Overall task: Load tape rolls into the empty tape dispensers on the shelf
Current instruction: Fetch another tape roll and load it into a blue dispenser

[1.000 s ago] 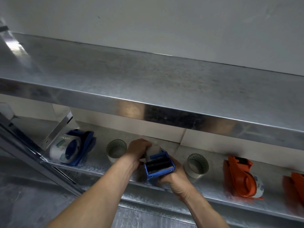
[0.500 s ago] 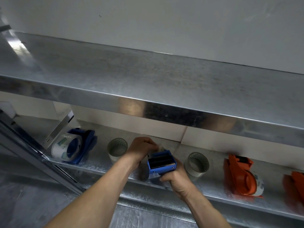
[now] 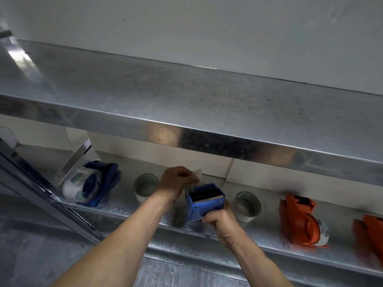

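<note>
My right hand (image 3: pixel 222 223) grips a blue tape dispenser (image 3: pixel 204 203) from below, its toothed cutter facing me, just above the lower shelf (image 3: pixel 259 243). My left hand (image 3: pixel 176 181) pinches the loose end of clear tape (image 3: pixel 198 175) that runs up from the dispenser's far side. The roll inside the dispenser is hidden. Two loose clear tape rolls lie on the shelf, one to the left (image 3: pixel 145 186) and one to the right (image 3: pixel 247 206) of my hands.
A loaded blue dispenser (image 3: pixel 91 184) lies at the shelf's left end. An orange loaded dispenser (image 3: pixel 302 221) and part of another orange one (image 3: pixel 373 233) lie at the right. The upper steel shelf (image 3: pixel 186 112) overhangs the lower one. A slanted metal frame post (image 3: pixel 41 193) stands left.
The blue dispenser has tipped so that its cutter faces me. My left hand has drawn the tape end up and away from it.
</note>
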Demonstrator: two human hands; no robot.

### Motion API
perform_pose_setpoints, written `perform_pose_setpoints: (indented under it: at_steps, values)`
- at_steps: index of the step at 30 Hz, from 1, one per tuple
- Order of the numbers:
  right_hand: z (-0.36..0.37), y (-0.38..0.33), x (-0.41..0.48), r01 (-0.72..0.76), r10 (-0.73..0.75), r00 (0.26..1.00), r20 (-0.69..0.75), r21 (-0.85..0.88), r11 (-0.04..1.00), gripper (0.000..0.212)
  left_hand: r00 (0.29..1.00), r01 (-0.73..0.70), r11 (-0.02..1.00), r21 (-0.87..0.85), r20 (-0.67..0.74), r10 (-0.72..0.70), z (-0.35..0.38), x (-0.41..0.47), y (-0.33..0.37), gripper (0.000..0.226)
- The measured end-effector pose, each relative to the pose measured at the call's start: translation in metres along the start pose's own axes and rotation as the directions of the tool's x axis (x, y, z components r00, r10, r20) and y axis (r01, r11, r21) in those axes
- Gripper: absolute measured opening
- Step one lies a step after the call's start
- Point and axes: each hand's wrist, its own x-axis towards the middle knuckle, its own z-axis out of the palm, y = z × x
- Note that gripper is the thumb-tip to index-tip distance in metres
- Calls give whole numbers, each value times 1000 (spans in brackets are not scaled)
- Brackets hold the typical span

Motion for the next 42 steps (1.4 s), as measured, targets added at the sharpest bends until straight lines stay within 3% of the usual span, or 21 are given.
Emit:
perform_pose_setpoints:
  at_steps: [8, 15, 23, 29, 42]
  values:
    - [-6, 11, 1, -20, 25, 999, -41, 118, 993, 43, 998, 55, 977, -208, 20, -52, 2, -12, -10, 20]
    - [-2, 10, -1, -103, 121, 992, -42, 310, 945, 46, 984, 130, 930, -344, 160, -78, -7, -15, -15, 14]
    - [-1, 3, -3, -118, 129, 992, -12, 330, 936, 47, 968, 147, 925, -351, 243, -61, -16, -13, -7, 14]
    - [2, 2, -2, -117, 129, 991, -22, 297, 948, 48, 966, 128, 927, -353, 255, -36, -22, -13, -4, 14]
    - [0, 2, -1, -63, 65, 997, -40, 40, 997, 42, 963, 74, 950, -305, 269, 11, -25, -20, 7, 13]
